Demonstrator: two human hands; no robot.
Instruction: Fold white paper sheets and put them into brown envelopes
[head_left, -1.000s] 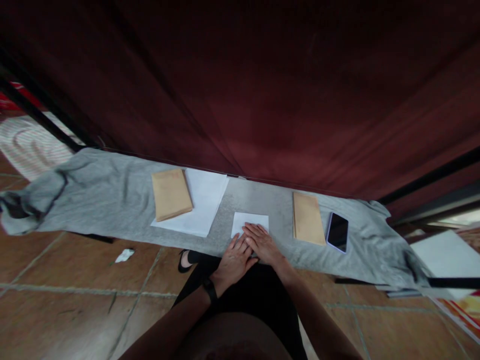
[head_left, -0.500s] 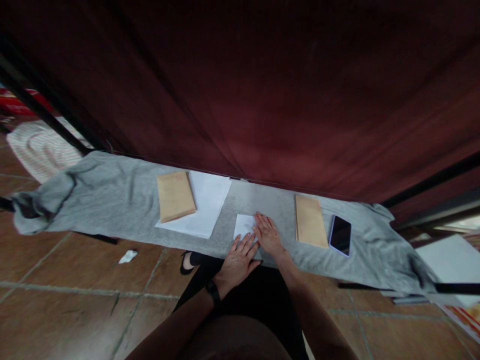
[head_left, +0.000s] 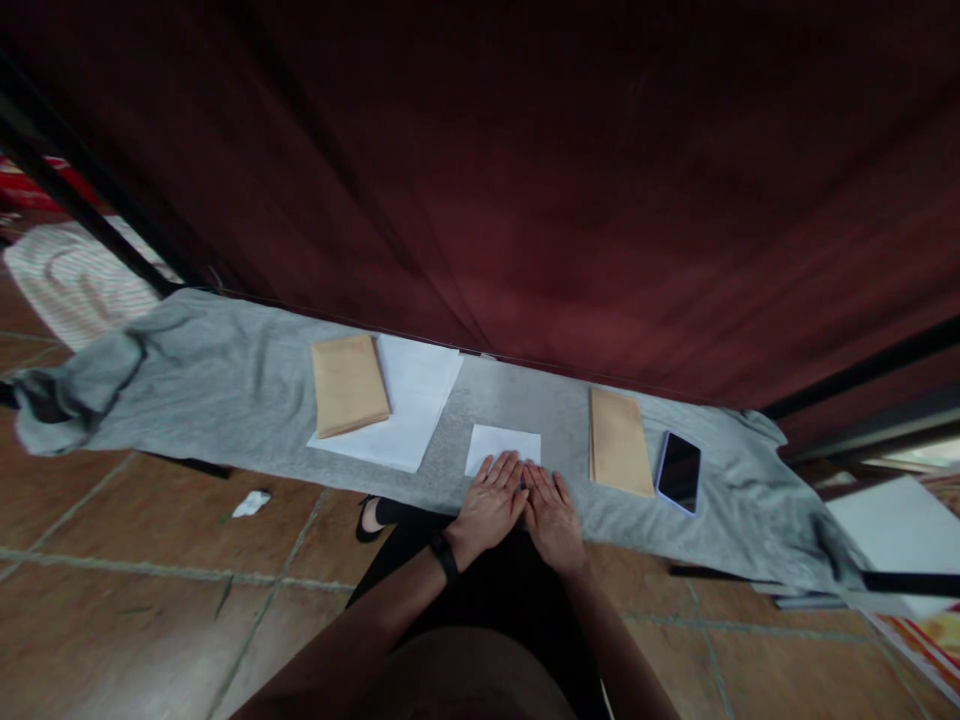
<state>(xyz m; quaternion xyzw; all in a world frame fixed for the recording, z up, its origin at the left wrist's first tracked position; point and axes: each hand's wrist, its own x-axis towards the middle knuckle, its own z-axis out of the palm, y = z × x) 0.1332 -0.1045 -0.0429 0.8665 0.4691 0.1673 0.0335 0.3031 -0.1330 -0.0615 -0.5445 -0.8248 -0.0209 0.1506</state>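
Observation:
A small white piece of paper (head_left: pixel 506 442), seemingly folded, lies on the grey cloth (head_left: pixel 247 390) in front of me. My left hand (head_left: pixel 491 503) rests flat on its near edge, fingers stretched out. Beside it, my right hand (head_left: pixel 553 515) lies flat too, its fingertips at the paper's near right corner. The two hands almost meet, and they cover the paper's near edge. To the left, larger white sheets (head_left: pixel 420 400) lie partly under a stack of brown envelopes (head_left: pixel 351 387). More brown envelopes (head_left: pixel 621 442) lie to the right of my hands.
A phone (head_left: pixel 679 472) with a pale purple edge lies right of the envelopes. A dark red panel (head_left: pixel 480 200) rises along the cloth's far side. Black metal bars (head_left: pixel 870 365) stand at both ends. A crumpled white scrap (head_left: pixel 251 503) is on the tiled floor (head_left: pixel 172 620).
My right hand has slid from the paper's right side down to its near edge, uncovering most of the paper. My left hand has shifted slightly, staying flat.

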